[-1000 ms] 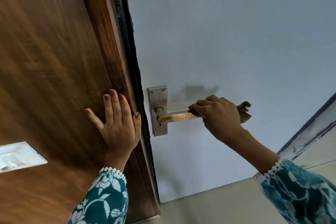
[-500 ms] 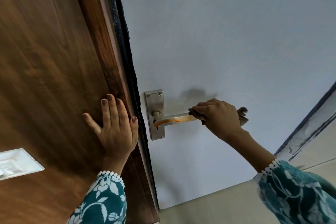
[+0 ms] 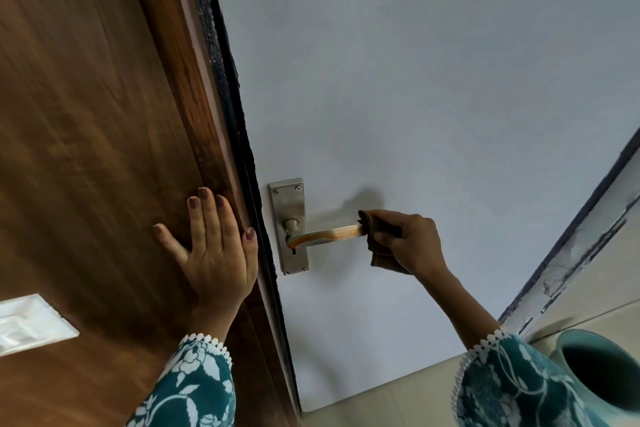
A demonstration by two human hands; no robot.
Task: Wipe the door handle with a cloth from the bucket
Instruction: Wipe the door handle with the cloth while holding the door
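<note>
— While my right hand [image 3: 410, 241] is out at the far end of the door handle [image 3: 325, 236], what do you see it gripping?

— Your fingers are curled tight around a dark brown cloth [image 3: 375, 236], bunched over the tip of the lever. One flap of it hangs below your fist. The cloth touches the handle only at that outer end.

— And the rest of the lever?

— Bare metal, with an orange-brown smear running along it from near the cloth back toward the pivot. It sits level on a steel plate [image 3: 289, 204] screwed to the pale grey door [image 3: 415, 97].

— My left hand [image 3: 216, 246]?

— Flat and spread, palm against the brown wooden panel [image 3: 86, 149], fingers pointing up, holding nothing. It lies just beside the dark edge strip [image 3: 235, 121] that separates the wood from the grey door, and it does not touch the handle or the plate.

— Anything else near me?

— A white switch plate [image 3: 33, 324] on the wood at the lower left, and a teal vase [image 3: 602, 374] with a dark mouth at the lower right, beside your patterned teal sleeve [image 3: 502, 388]. I cannot see a bucket anywhere.
</note>
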